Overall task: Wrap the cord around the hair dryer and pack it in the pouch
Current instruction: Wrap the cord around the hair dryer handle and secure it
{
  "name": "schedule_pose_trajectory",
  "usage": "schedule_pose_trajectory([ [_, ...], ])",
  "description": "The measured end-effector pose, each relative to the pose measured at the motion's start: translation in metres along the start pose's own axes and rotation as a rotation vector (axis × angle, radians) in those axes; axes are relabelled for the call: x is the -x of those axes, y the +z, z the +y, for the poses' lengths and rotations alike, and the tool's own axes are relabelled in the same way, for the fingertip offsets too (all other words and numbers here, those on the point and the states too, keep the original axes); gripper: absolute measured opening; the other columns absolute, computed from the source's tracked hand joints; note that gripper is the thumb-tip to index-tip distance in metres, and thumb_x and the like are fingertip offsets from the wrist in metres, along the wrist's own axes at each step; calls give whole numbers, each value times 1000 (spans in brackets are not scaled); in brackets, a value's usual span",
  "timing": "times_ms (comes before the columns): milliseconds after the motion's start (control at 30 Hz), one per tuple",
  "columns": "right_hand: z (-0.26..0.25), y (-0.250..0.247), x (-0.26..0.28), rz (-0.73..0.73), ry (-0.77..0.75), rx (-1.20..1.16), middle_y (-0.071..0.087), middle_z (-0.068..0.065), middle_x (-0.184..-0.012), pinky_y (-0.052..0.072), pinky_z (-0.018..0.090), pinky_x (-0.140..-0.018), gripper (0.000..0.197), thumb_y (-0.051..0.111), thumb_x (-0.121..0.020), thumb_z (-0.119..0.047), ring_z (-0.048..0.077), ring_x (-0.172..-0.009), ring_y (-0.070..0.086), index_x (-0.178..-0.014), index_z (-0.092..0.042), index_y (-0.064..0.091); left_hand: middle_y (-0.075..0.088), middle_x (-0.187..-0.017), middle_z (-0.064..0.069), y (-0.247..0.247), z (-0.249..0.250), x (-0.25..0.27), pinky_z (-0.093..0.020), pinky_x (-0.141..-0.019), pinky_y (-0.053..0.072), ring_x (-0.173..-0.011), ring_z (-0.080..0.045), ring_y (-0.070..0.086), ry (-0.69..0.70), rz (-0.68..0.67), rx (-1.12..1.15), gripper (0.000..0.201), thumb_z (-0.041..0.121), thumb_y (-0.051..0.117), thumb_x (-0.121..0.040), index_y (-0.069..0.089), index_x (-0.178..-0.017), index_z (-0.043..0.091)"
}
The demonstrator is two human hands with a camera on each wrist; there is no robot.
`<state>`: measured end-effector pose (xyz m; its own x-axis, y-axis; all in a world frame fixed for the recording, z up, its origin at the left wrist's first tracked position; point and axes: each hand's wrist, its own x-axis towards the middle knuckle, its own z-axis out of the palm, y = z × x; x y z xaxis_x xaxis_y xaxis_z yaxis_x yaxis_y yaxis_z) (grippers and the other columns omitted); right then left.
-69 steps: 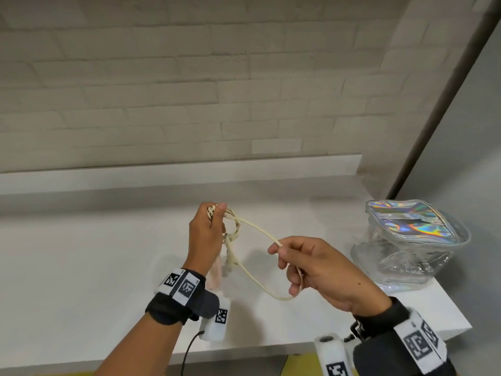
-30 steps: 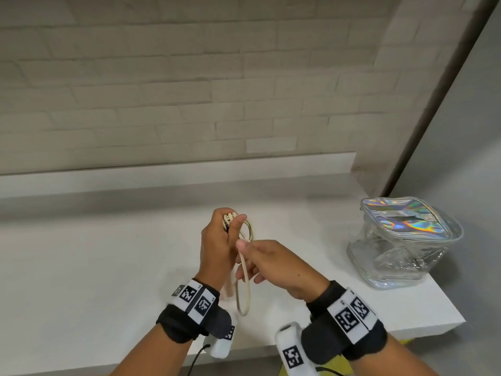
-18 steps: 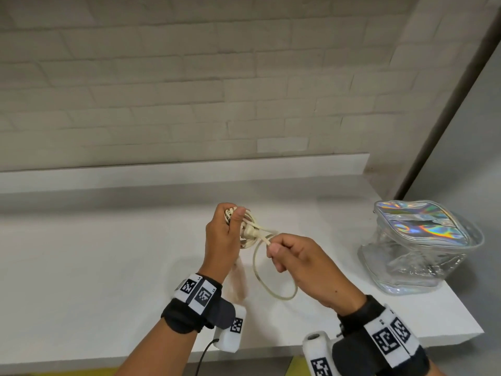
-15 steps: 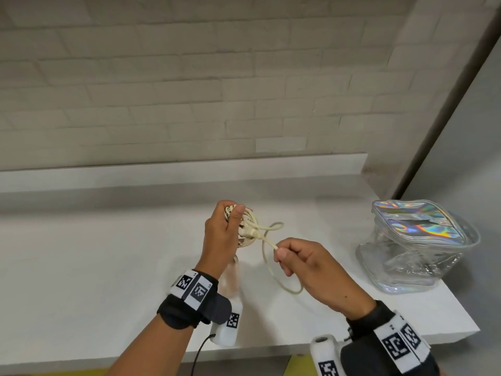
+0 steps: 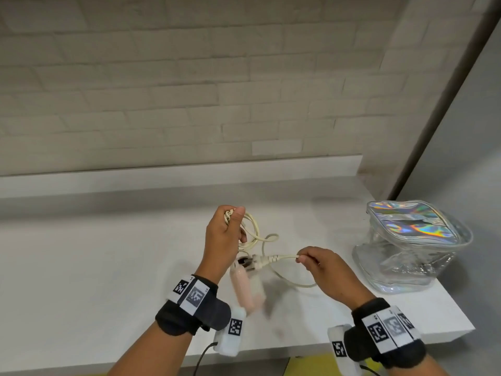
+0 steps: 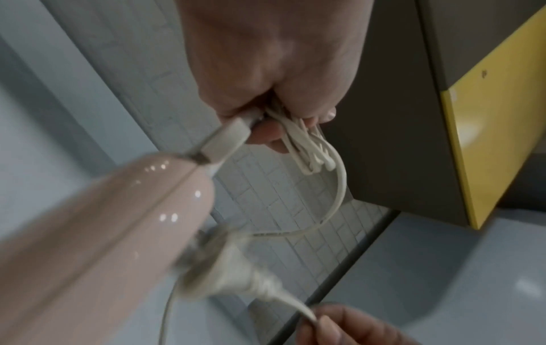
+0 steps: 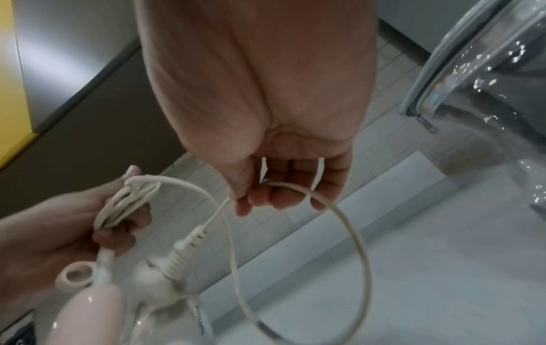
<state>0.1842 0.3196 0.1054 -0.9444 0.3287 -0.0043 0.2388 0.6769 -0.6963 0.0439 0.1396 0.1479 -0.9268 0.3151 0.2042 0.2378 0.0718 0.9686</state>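
Note:
My left hand (image 5: 233, 222) grips a bundle of cream cord coils (image 5: 250, 229) above the counter, seen close up as cord coils (image 6: 307, 149). The pink hair dryer (image 5: 245, 286) hangs from that hand by its cord end, blurred. My right hand (image 5: 300, 257) pinches the cord just behind the plug (image 5: 256, 263), which points left toward the dryer. A loose loop of cord (image 7: 348, 233) sags below the right hand (image 7: 243, 203). The clear pouch (image 5: 414, 240) with an iridescent top stands to the right, apart from both hands.
The white counter (image 5: 81, 280) ends at a front edge near my wrists and at a right edge just past the pouch. A brick wall with a low ledge (image 5: 162, 177) runs behind. A yellow panel (image 6: 487, 140) shows below the counter.
My right hand has slid along the cord to the right and down, away from the left hand. The plug end now stretches between the hands, and the dryer swings below the left hand.

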Motion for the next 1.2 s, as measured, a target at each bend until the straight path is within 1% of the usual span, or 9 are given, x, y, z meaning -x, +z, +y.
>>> schedule_pose_trajectory([
  [167,-8,17,-9,65,-8,33,62,-6,-98,41,16,-76,17,52,-97,-25,10,-89,57,-109,-21,63,59,-56,-2,5,-3,8,-19,-45,42,-45,-4,53,36,9,-76,23,39,52,-96,56,-88,18],
  [267,-23,24,-10,170,-111,-7,50,-13,-109,36,13,-84,36,60,-93,-23,2,-102,50,-128,-26,53,61,-56,-5,7,-6,12,-16,-48,42,-46,-5,54,50,50,-95,24,39,54,-95,56,-87,16],
  [367,-43,34,-11,193,-319,49,60,-8,-101,45,21,-87,16,61,-90,-16,10,-96,55,-105,-16,65,62,-57,-10,8,-5,15,-13,-48,41,-46,-6,54,62,90,-98,24,37,54,-95,56,-87,14],
  [467,-53,37,-6,198,-284,42,59,1,-77,49,41,-69,13,50,-97,-18,20,-71,53,-89,-14,59,60,-60,-10,-2,-5,12,-13,-42,40,-48,-12,52,60,142,-148,27,39,55,-94,55,-89,13],
  [700,-77,0,-6,503,-584,107,64,-1,-83,51,32,-53,19,46,-96,-26,20,-60,58,-108,-21,59,57,-62,5,-6,-13,24,-20,-50,43,-49,-6,46,198,-141,-431,24,46,48,-95,54,-88,24],
  [833,-82,-17,-24,568,-460,-6,60,-7,-84,48,25,-60,16,57,-94,-23,8,-62,54,-101,-20,71,50,-57,10,-8,-2,33,-17,-51,33,-51,-7,41,288,-195,-346,28,47,44,-93,55,-86,23],
  [933,-92,-21,-37,451,-242,26,57,-10,-87,39,22,-66,15,58,-93,-24,3,-66,49,-98,-26,73,48,-54,13,-11,2,33,-16,-50,33,-49,-6,38,273,-254,-299,23,47,51,-90,55,-84,25],
  [1067,-112,-23,-46,208,-86,274,65,-7,-100,40,27,-74,23,51,-93,-21,17,-91,60,-95,-27,73,43,-49,13,-11,6,40,-25,-49,48,-46,-5,38,213,-331,-238,23,38,65,-87,52,-80,21],
  [1200,-112,-17,-49,-167,-170,380,65,-1,-108,43,40,-91,27,47,-94,-18,24,-101,58,-100,-23,73,48,-54,10,-8,8,47,-15,-51,36,-50,-5,41,235,-204,-137,28,39,60,-88,52,-75,16],
])
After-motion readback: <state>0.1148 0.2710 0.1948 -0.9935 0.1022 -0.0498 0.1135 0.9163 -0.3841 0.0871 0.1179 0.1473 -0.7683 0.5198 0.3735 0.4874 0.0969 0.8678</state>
